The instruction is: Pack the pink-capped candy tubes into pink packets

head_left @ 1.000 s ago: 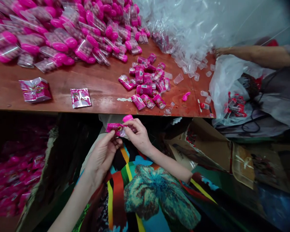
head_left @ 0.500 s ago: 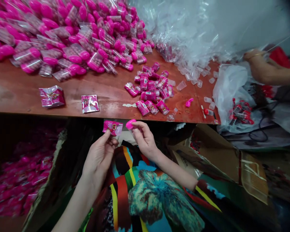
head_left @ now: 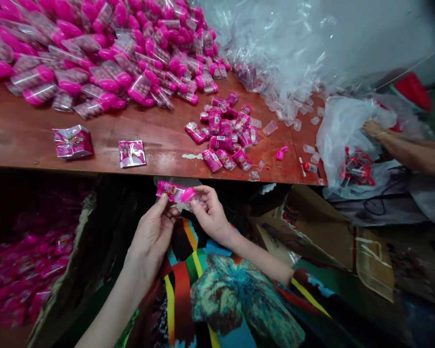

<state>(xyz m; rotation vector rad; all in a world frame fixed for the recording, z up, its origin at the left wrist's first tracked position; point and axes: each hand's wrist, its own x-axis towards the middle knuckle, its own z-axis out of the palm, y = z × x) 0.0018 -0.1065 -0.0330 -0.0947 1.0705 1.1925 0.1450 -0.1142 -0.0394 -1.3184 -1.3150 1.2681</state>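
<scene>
A printed pink wrapper (head_left: 166,190) was held in the air just below the front edge of the surface (head_left: 159,130), with the left hand's (head_left: 153,229) grip closed on it between thumb and fingers. The right hand (head_left: 212,215) had its grip closed on a pink-capped container (head_left: 187,195), its cap against or right beside the wrapper's right end; whether the two touched could not be told. Both hands were above the patterned clothing (head_left: 239,285).

On the surface beyond them, a cluster of wrapped containers (head_left: 223,140) lay near the front edge. To its left were a flat packet (head_left: 132,153) and, farther left, a thicker pink bundle (head_left: 72,141). Behind these spread a large pile of pink-capped containers (head_left: 108,48), with a heap of clear containers (head_left: 275,72) to its right. A loose pink piece (head_left: 282,152) and a small red-topped item (head_left: 309,167) lay right of the cluster.

At the right, another person's hand (head_left: 375,129) was at a white plastic bag (head_left: 333,121), near red-topped pieces (head_left: 357,169). Below the surface, an open cardboard box (head_left: 319,232) stood on the right, and a mass of pink packs (head_left: 32,270) lay in shadow on the left.
</scene>
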